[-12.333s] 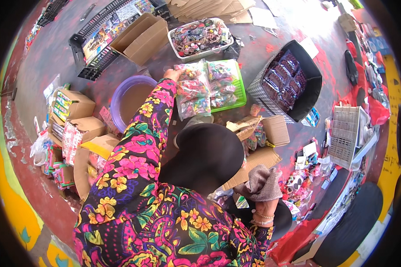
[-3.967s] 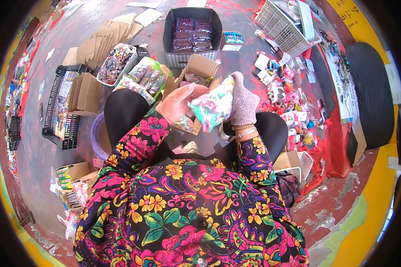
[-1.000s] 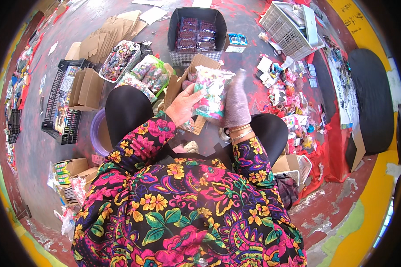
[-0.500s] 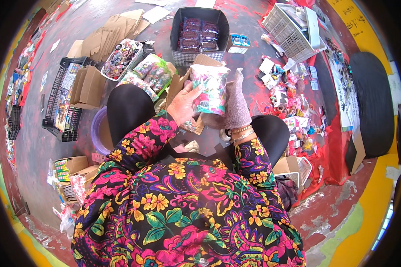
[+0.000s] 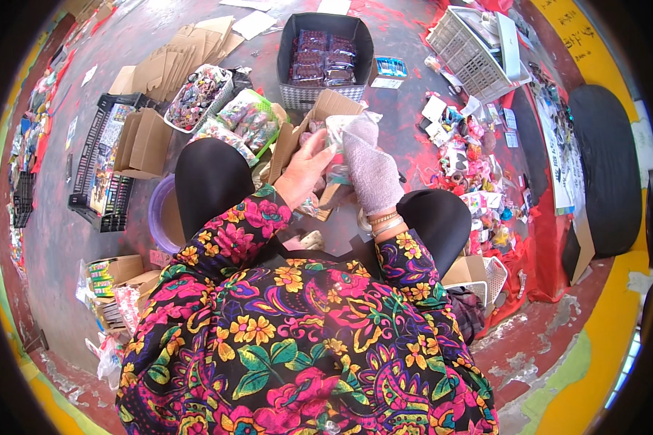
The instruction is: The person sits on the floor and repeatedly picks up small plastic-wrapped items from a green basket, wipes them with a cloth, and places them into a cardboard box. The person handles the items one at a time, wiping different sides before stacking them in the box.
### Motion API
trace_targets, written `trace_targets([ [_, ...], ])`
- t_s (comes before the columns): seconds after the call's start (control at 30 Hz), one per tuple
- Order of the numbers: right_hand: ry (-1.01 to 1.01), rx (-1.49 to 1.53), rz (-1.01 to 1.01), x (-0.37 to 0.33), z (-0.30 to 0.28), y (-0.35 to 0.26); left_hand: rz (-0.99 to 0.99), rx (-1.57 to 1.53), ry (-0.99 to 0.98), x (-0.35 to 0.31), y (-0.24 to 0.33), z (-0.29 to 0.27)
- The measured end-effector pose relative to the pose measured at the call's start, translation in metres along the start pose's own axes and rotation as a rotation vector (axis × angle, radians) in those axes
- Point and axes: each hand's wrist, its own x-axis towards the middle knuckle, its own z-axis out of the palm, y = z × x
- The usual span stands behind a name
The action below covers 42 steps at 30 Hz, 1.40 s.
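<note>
A clear plastic bag of small colourful items (image 5: 337, 174) is upright in front of me, partly hidden behind my hands. My left hand (image 5: 304, 172) is bare, its fingers stretched out and apart by the bag's left side; I cannot tell if they touch it. My right hand (image 5: 374, 168) is covered by a pinkish-grey fluffy cloth (image 5: 370, 156), worn like a mitt, which lies across the bag's right side. That hand's fingers are hidden. Bangles show at its wrist. Behind the bag stands an open cardboard box (image 5: 286, 148) with more small items inside.
A green basket of filled bags (image 5: 279, 114) and a white basket of trinkets (image 5: 228, 90) stand left of the box. Beyond is a black bin of dark packets (image 5: 289, 61). Loose toys (image 5: 471, 163) cover the floor at right. A purple basin (image 5: 154, 217) sits by my left knee.
My left fingers have spread and come off the bag's front. The cloth-covered right hand has swung left across the bag, hiding most of it.
</note>
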Motion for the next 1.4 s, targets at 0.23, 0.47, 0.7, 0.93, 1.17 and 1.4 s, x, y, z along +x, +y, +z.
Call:
trace_targets([
  [0.23,0.348,0.424,-0.250,0.009,-0.023,-0.004,-0.232,-0.799,-0.210,0.006,0.007,-0.021],
  [0.47,0.274,1.635,0.396,0.003,-0.025,0.010,-0.190,-0.711,-0.231,0.002,0.014,-0.013],
  [0.7,0.420,0.496,0.043,0.006,0.024,-0.017,-0.098,0.406,-0.234,-0.020,0.002,-0.010],
  [0.93,0.131,1.969,0.417,0.012,-0.052,-0.055,-0.334,-0.525,-0.261,-0.018,0.014,-0.011],
  [1.17,0.099,1.906,0.572,-0.020,-0.025,0.013,0.612,0.827,-0.017,-0.026,0.107,-0.071],
  [1.4,0.210,3.494,1.349,-0.021,-0.021,-0.007,0.689,0.505,-0.251,-0.008,0.206,-0.116],
])
